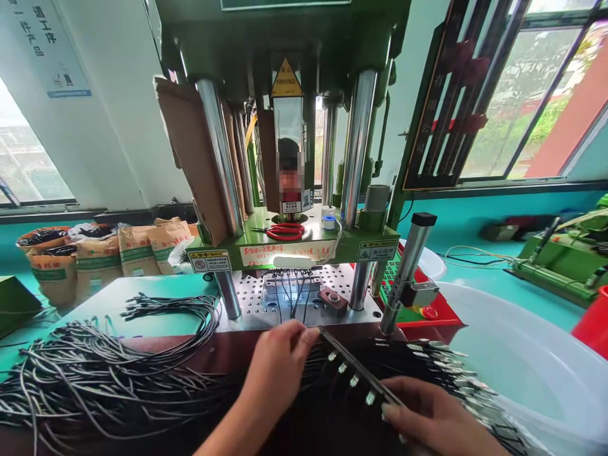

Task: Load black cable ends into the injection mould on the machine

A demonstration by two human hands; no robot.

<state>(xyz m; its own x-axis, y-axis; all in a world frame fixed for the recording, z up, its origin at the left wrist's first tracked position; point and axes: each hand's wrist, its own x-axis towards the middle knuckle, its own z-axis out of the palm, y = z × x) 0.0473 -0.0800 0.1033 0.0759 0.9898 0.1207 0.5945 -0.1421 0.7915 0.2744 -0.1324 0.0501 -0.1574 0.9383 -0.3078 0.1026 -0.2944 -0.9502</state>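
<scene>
A narrow dark bar (352, 360) slants between my hands, low in front of the press. Several small shiny metal connectors (354, 380) stick out along its lower-left side. My left hand (280, 354) pinches the bar's upper end between thumb and fingers. At its lower end, my right hand (427, 405) grips it with thumb and fingers. Behind, a clear mold block (292, 290) sits on the perforated metal bed of the green press (285, 38), with several thin black cables running out of it toward me.
Bundles of black cables (109, 367) lie to the left, and cables with metal ends (446, 364) to the right. Red-handled pliers (285, 232) and a blue-white tape roll (328, 221) rest on the press plate. Steel columns (358, 145) flank the mold. A white tub (513, 354) stands right.
</scene>
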